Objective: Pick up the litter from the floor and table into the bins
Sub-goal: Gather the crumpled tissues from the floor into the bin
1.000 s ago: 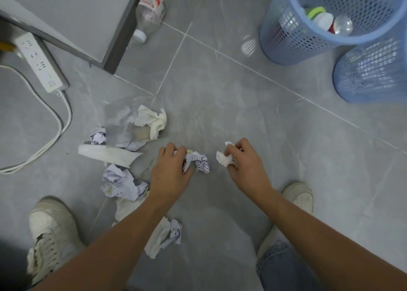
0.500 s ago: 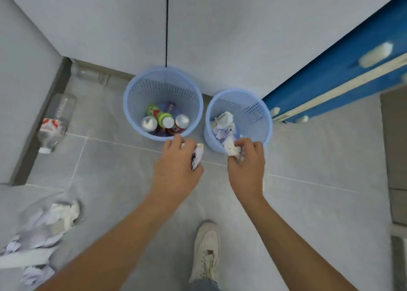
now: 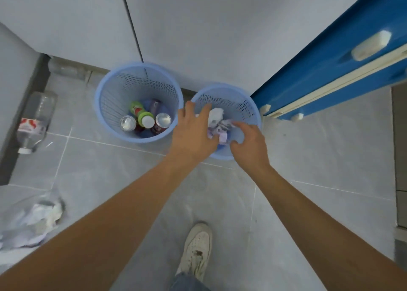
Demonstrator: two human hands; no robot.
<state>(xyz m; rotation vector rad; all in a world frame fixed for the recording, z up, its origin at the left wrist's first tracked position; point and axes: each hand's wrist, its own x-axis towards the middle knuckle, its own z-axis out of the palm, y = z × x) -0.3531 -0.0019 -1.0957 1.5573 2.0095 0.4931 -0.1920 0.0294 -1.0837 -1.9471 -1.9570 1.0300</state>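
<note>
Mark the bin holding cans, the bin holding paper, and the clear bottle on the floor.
bin with cans (image 3: 141, 67), head view, far rim.
bin with paper (image 3: 242, 92), head view, far rim.
clear bottle (image 3: 40, 110), head view, mid-body above the label.

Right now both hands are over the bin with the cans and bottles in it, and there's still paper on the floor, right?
Not quite. In the head view the left hand and right hand are over the right bin, which holds paper. The cans and bottles sit in the left bin. Paper on the floor is still there, yes.
</note>
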